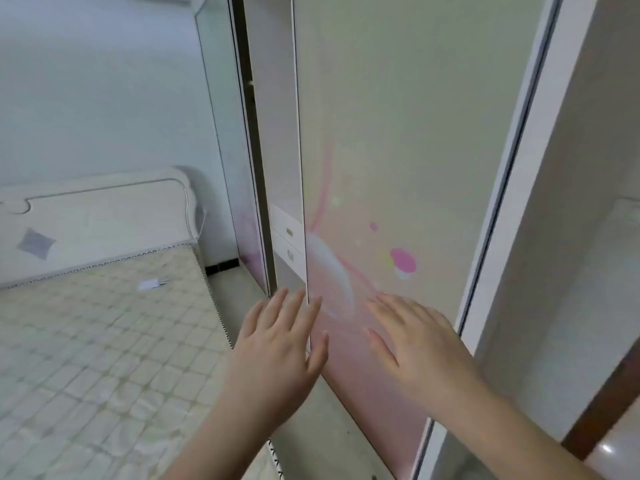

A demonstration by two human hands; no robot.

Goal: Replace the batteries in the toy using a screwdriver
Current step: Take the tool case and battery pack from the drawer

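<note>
Both hands spread flat low in the frame, left hand (280,344) at the sliding wardrobe door (381,168) edge, right hand (415,344) pressing its panel; push evenly sideways; no toy or screwdriver visible.

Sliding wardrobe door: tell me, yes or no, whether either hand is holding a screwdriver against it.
No: the left hand and right hand both lie flat and bare-fingered on the sliding door.

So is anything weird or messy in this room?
Only one thing stands out: a small white plug-like object lies loose on the bare quilted mattress. Both hands, left hand and right hand, are flat against the pink-patterned sliding wardrobe door.
</note>
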